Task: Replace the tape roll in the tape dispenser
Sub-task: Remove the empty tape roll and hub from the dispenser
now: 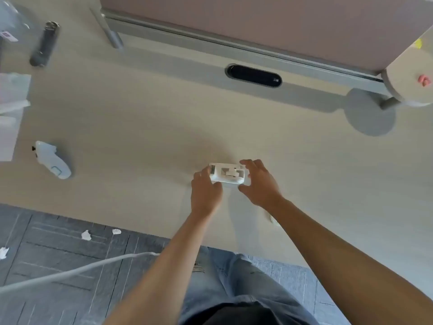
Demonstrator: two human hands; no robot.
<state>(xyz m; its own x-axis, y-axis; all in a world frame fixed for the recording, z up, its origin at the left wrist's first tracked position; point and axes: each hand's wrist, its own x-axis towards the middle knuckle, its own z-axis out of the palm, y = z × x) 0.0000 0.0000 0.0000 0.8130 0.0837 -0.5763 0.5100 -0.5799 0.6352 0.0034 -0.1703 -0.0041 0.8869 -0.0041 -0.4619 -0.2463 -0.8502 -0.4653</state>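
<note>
A white tape dispenser (228, 173) lies on the pale desk (140, 127), its open top showing an empty well and small white inner parts. My left hand (205, 191) grips its left end with thumb and fingers. My right hand (260, 181) cups its right end, fingers curled over the far edge and thumb under the near edge. A small whitish round object (273, 218), possibly a tape roll, peeks out from under my right forearm near the desk's front edge; most of it is hidden.
A white handheld controller (52, 160) lies at the left. A dark cylinder (44, 44) and papers (11, 109) sit far left. A lamp base (370, 112) stands at the right, a cable slot (254, 75) at the back. Crumpled scraps (85, 235) and a cable (70, 273) lie on the floor.
</note>
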